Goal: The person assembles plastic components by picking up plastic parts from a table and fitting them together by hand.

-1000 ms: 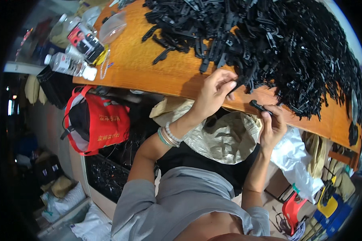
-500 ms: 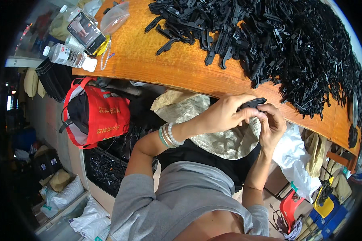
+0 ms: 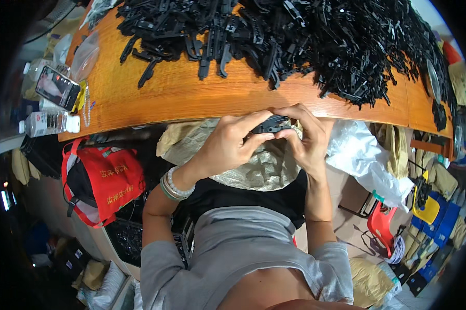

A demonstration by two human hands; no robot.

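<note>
Between my two hands, just off the table's near edge, is a small black plastic part point(image 3: 272, 124). My left hand point(image 3: 226, 142) pinches its left end between thumb and fingers. The thumb and fingers of my right hand point(image 3: 309, 138) close on its right end. Fingers hide some of the part, so I cannot tell whether it is one piece or two. Beneath the hands a beige woven sack point(image 3: 258, 170) lies over my lap. A large heap of similar black plastic parts point(image 3: 341, 51) covers the far side of the wooden table point(image 3: 181, 101).
At the table's left stand a phone point(image 3: 57, 88) and a clear plastic bottle point(image 3: 49, 124). Below them hangs a red bag point(image 3: 111, 181), with a bin of black parts point(image 3: 127, 240) beneath it. To the right are a white plastic bag point(image 3: 354, 150) and a red stool point(image 3: 382, 227).
My view has shifted, so the table's things sit further left. Both hands have come level around the black part, which now lies flatter between them; my right fingers now reach over its top.
</note>
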